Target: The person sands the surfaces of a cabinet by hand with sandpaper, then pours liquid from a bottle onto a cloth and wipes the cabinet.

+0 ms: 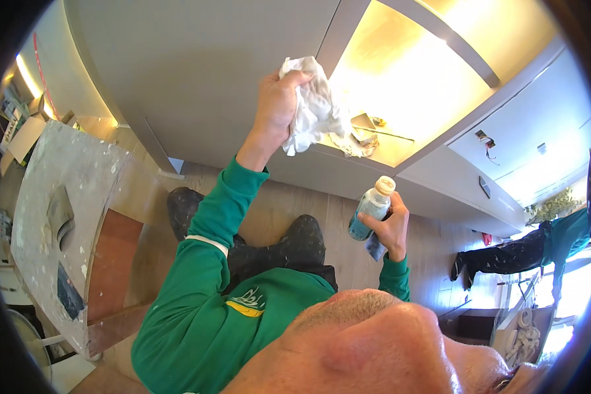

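Observation:
Raised in front of the grey cabinet panel, my left hand (276, 108) is closed around a crumpled white cloth (315, 115), which hangs loosely from the fingers. Lower and to the right, my right hand (393, 228) grips a small clear bottle (366, 215) with a cream cap and a blue label. The cap looks closed, and the bottle leans with its top away from me. A small dark bluish piece (375, 248) shows below that hand; its kind I cannot tell. Cloth and bottle are apart.
A lit cabinet compartment (400, 148) opens ahead, with crumpled paper (354, 143) and a thin stick on its bottom. At left stands a paint-spattered board table (79, 154) bearing a grey cloth. Another person (558, 240) in green is at far right. A fan (29, 345) stands lower left.

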A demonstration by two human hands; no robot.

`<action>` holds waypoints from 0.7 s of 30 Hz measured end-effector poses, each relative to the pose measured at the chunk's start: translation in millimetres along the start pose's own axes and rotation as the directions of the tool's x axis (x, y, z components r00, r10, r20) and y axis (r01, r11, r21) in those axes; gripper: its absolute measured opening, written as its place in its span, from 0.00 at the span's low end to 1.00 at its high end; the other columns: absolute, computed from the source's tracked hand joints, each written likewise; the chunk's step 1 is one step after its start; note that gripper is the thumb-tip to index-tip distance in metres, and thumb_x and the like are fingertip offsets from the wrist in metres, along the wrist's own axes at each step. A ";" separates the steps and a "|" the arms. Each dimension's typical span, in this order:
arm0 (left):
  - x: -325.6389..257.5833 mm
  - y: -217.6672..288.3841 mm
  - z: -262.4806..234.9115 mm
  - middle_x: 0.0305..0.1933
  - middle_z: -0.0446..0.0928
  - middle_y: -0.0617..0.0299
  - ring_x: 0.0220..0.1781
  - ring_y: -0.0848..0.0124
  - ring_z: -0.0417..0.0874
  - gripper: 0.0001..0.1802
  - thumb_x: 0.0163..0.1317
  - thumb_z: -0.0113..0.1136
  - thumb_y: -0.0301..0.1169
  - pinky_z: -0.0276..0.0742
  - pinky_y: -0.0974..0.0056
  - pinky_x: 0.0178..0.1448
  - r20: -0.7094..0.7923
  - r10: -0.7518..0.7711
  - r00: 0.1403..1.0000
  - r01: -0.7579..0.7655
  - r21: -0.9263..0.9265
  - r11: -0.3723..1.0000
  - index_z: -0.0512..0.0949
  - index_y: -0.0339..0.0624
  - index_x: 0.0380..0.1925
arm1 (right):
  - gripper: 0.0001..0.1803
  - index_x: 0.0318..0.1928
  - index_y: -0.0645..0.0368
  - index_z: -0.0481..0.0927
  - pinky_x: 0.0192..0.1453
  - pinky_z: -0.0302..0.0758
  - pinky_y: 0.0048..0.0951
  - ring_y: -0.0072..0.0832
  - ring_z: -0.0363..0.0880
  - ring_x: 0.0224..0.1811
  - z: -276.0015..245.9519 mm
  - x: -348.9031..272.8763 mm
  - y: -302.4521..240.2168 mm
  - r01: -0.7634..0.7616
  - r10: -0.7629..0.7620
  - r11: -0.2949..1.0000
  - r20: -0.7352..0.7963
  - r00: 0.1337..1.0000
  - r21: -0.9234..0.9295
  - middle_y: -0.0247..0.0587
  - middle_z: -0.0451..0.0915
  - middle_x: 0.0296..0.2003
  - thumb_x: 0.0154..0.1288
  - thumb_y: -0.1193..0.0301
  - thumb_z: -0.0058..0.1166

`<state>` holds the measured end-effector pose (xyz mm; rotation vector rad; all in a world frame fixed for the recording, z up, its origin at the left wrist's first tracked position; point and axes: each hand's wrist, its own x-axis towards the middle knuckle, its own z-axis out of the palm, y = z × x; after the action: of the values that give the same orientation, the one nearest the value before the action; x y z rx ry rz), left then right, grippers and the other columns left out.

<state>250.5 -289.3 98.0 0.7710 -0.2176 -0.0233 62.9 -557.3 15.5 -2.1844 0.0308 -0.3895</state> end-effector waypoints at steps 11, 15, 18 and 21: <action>58.6 -14.2 64.9 0.37 0.76 0.52 0.35 0.57 0.80 0.19 0.53 0.65 0.19 0.78 0.55 0.40 0.374 0.807 0.458 -0.647 0.763 0.013 0.86 0.38 0.47 | 0.31 0.50 0.65 0.84 0.40 0.79 0.30 0.28 0.82 0.38 8.1 3.3 14.1 0.004 -0.006 0.999 0.041 0.999 0.040 0.40 0.82 0.45 0.43 0.66 0.78; 68.9 -22.9 74.5 0.40 0.75 0.52 0.37 0.56 0.79 0.22 0.51 0.66 0.18 0.77 0.55 0.40 0.378 0.803 0.460 -0.598 0.801 -0.035 0.84 0.37 0.50 | 0.32 0.51 0.66 0.84 0.40 0.79 0.30 0.27 0.82 0.38 7.7 0.5 19.9 -0.013 0.011 0.999 0.039 0.999 0.042 0.40 0.82 0.45 0.43 0.67 0.78; 71.4 -42.1 58.7 0.41 0.74 0.50 0.37 0.54 0.79 0.21 0.50 0.67 0.19 0.77 0.54 0.41 0.388 0.799 0.458 -0.626 0.780 -0.020 0.84 0.37 0.48 | 0.32 0.51 0.66 0.83 0.41 0.79 0.29 0.26 0.82 0.38 7.8 -3.2 23.1 -0.030 0.028 0.998 0.039 0.999 0.050 0.40 0.82 0.45 0.43 0.67 0.78; 78.2 -14.1 77.6 0.41 0.75 0.51 0.38 0.52 0.79 0.21 0.49 0.68 0.18 0.78 0.53 0.42 0.407 0.822 0.398 -0.638 0.767 -0.071 0.83 0.37 0.47 | 0.32 0.51 0.66 0.83 0.41 0.79 0.29 0.26 0.82 0.38 7.4 -4.9 22.2 -0.036 0.033 0.998 0.039 0.999 0.060 0.39 0.82 0.45 0.44 0.67 0.77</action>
<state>312.0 -360.7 156.8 1.6084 -0.4797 1.4255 63.0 -564.2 -7.4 -2.1275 0.0356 -0.3257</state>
